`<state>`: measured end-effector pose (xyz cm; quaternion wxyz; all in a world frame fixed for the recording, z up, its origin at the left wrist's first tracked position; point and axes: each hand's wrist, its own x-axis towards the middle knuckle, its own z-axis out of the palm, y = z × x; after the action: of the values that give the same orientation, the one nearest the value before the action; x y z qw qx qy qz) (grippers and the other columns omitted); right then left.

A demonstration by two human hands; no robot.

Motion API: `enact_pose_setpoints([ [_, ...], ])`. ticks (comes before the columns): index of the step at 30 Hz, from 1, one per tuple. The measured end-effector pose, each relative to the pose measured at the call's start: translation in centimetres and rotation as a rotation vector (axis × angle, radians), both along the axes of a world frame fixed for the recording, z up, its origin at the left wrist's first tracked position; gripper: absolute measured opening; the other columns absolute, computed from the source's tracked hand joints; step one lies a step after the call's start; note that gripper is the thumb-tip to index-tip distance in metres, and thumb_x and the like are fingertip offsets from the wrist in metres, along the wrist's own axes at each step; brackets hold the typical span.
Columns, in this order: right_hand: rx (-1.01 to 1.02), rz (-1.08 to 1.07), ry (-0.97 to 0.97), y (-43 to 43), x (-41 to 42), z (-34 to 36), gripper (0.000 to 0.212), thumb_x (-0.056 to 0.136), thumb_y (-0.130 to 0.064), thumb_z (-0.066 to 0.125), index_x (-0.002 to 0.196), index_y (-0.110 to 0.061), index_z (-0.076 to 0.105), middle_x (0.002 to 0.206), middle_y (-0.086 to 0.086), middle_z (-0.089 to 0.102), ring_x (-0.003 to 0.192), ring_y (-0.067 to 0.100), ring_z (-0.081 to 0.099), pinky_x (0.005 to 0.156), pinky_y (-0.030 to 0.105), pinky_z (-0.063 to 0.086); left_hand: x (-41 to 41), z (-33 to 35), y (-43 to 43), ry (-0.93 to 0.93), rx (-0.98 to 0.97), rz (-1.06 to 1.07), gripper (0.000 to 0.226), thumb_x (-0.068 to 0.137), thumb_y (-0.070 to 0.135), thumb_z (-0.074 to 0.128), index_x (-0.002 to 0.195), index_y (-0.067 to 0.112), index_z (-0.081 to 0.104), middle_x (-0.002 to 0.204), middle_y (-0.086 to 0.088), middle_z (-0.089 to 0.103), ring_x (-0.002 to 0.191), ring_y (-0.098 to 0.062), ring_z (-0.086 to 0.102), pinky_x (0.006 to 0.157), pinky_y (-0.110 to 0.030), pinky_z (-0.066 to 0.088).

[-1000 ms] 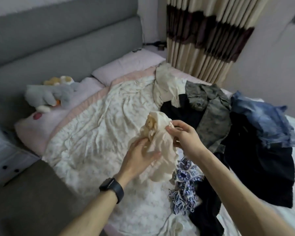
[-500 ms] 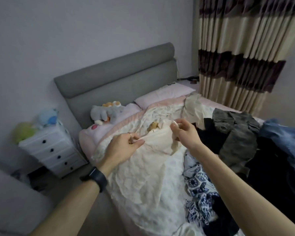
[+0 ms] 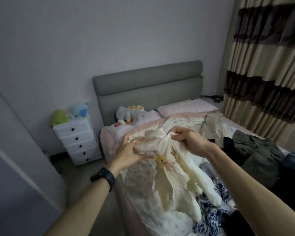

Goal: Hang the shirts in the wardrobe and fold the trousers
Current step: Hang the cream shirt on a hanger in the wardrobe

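Observation:
I hold a cream shirt (image 3: 169, 176) with a small yellow bear figure on it above the bed (image 3: 143, 193). My left hand (image 3: 128, 152) grips the bunched top of the shirt from the left. My right hand (image 3: 187, 140) pinches the fabric's upper edge on the right. The shirt's body and sleeves hang down toward the bedspread. To the right on the bed lies a pile of clothes: an olive-grey garment (image 3: 255, 150), black clothes (image 3: 288, 193), a blue-and-white patterned piece (image 3: 211, 210) and a beige garment (image 3: 213, 123).
A grey headboard (image 3: 148, 86) and pink pillows (image 3: 186, 107) stand at the far end, with plush toys (image 3: 131, 114) on the bed. A white drawer unit (image 3: 78, 140) with plush toys sits left of the bed. Striped curtains (image 3: 266, 65) hang right. A pale panel (image 3: 15, 142) stands at left.
The view has tilted up and back, showing more wall and headboard. Both hands have lifted the cream shirt higher and moved closer together, and the shirt now hangs down with the bear figure facing me.

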<state>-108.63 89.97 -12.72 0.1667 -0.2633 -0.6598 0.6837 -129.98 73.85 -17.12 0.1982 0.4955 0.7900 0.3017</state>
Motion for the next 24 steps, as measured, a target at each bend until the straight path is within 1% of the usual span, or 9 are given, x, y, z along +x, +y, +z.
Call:
enact_pose_setpoints([
  [1,0.017,-0.001,-0.004,-0.2,-0.2,0.3,0.008,0.076,-0.013,0.066,0.084,-0.014,0.066,0.082,0.012,0.053,0.070,0.025,0.047,0.059,0.035,0.031,-0.3,-0.1,-0.4,0.010,0.017,-0.014,0.064,0.066,0.068,0.073,0.118,0.032,0.068,0.141,0.003,0.051,0.130,-0.014,0.048,0.112,-0.044,0.041],
  [3,0.107,-0.058,-0.034,-0.6,-0.7,0.7,0.005,0.081,-0.010,0.067,0.080,-0.014,0.064,0.074,0.008,0.053,0.063,0.020,0.047,0.055,0.033,0.030,-1.0,0.0,-1.5,0.007,0.081,-0.004,0.029,0.080,0.052,0.073,0.086,0.023,0.071,0.093,0.001,0.072,0.092,-0.018,0.067,0.081,-0.041,0.054],
  [4,0.194,-0.109,-0.066,-0.7,-0.9,0.7,0.010,0.087,-0.008,0.066,0.079,-0.014,0.063,0.072,0.005,0.054,0.063,0.019,0.048,0.055,0.032,0.032,-1.5,0.2,-2.2,-0.012,0.100,0.017,0.026,0.085,0.045,0.074,0.083,0.020,0.070,0.081,-0.003,0.070,0.082,-0.021,0.067,0.069,-0.035,0.049],
  [7,0.522,-0.256,-0.260,-1.2,-1.2,0.0,0.007,0.097,-0.013,0.060,0.093,-0.012,0.066,0.088,0.002,0.066,0.083,0.021,0.061,0.068,0.031,0.046,-2.8,2.5,-4.4,-0.029,0.177,0.081,0.019,0.086,0.041,0.077,0.079,0.025,0.072,0.073,0.002,0.071,0.075,-0.014,0.067,0.063,-0.029,0.042],
  [11,0.778,-0.271,-0.501,-3.9,-2.4,-1.4,0.020,0.094,-0.023,0.061,0.114,-0.019,0.066,0.114,0.000,0.068,0.109,0.024,0.063,0.084,0.033,0.045,-3.0,6.8,-5.4,0.038,0.180,0.034,0.012,0.085,0.042,0.078,0.091,0.032,0.076,0.084,0.018,0.072,0.084,0.000,0.067,0.073,-0.023,0.052],
  [16,0.647,-0.011,-0.155,-10.6,-6.1,1.6,0.063,0.078,-0.046,0.082,0.134,-0.045,0.053,0.124,-0.024,0.058,0.097,0.007,0.063,0.085,0.025,0.051,-2.1,12.3,-6.0,0.322,0.184,-0.058,0.019,0.083,0.044,0.076,0.100,0.036,0.079,0.092,0.013,0.075,0.088,-0.006,0.067,0.080,-0.034,0.056],
  [18,0.723,-0.043,-0.063,-12.0,-8.2,3.3,0.039,0.082,-0.040,0.080,0.117,-0.043,0.064,0.106,-0.019,0.069,0.083,0.004,0.066,0.074,0.020,0.049,-1.9,13.7,-6.7,0.442,0.148,-0.068,0.015,0.083,0.041,0.074,0.098,0.039,0.078,0.092,0.014,0.075,0.089,-0.007,0.066,0.078,-0.032,0.055],
  [20,0.878,-0.084,-0.066,-13.1,-10.0,4.9,0.014,0.087,-0.037,0.076,0.095,-0.042,0.066,0.084,-0.019,0.069,0.073,-0.003,0.062,0.066,0.016,0.041,-2.7,14.0,-8.2,0.379,0.214,-0.020,0.014,0.082,0.038,0.075,0.096,0.038,0.078,0.089,0.017,0.074,0.087,-0.002,0.066,0.078,-0.031,0.056],
  [24,0.982,-0.125,-0.078,-14.8,-11.9,6.1,0.013,0.090,-0.038,0.072,0.087,-0.025,0.071,0.076,-0.013,0.068,0.071,0.000,0.062,0.064,0.024,0.044,-4.4,9.9,-13.5,0.081,0.457,0.189,0.045,0.079,0.039,0.083,0.119,0.037,0.063,0.113,0.020,0.062,0.103,0.006,0.057,0.087,-0.015,0.047],
])
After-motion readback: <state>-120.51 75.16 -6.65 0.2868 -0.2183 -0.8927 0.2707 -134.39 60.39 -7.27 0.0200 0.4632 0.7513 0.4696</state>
